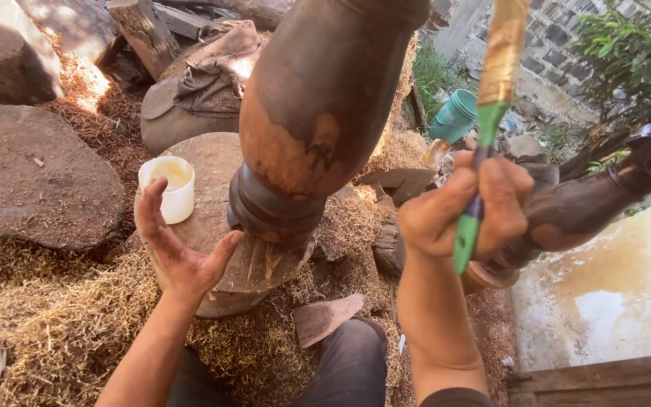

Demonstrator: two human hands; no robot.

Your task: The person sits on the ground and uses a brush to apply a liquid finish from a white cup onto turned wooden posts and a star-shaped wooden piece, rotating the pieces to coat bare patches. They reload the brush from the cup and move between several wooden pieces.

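Observation:
A tall dark turned wooden piece (318,105) stands on a round wood block (212,166). My left hand (178,252) is spread open, fingers apart, resting on the block's near edge just left of the piece's ringed base. My right hand (461,207) is closed around a green-handled paintbrush (487,113), bristles pointing up, held to the right of the piece. A white cup (169,187) with yellowish liquid sits on the block, beyond my left hand.
Wood shavings (47,324) cover the ground. A second dark turned piece (597,203) lies at the right behind my hand. A flat stone slab (32,173) lies at left, a teal bucket (453,114) at the back, a pale stained board (619,286) at right.

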